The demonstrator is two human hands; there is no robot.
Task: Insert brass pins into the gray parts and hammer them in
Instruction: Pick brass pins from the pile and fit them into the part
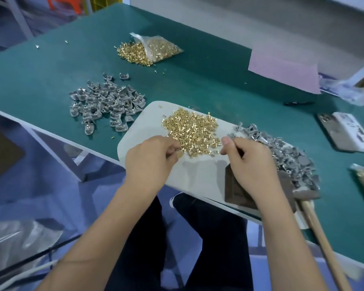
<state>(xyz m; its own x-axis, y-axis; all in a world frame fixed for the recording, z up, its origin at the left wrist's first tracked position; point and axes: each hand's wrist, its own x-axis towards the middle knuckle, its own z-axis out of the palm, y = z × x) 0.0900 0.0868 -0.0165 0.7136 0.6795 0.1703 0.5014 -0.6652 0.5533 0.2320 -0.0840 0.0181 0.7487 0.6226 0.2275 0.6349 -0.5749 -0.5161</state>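
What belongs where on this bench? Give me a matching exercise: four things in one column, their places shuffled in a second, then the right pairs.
Things:
1. Torn clear bag of brass pins
2. Loose heap of brass pins
3. Hammer
4. Pink sheet

Places:
A. On the white board, just beyond both hands
B. Far side of the green mat, pins spilling from its open end
C. Near table edge on the right, wooden handle pointing toward the person
D. Far right of the mat, by the white frame

Pairs: 1-B, 2-A, 3-C, 4-D
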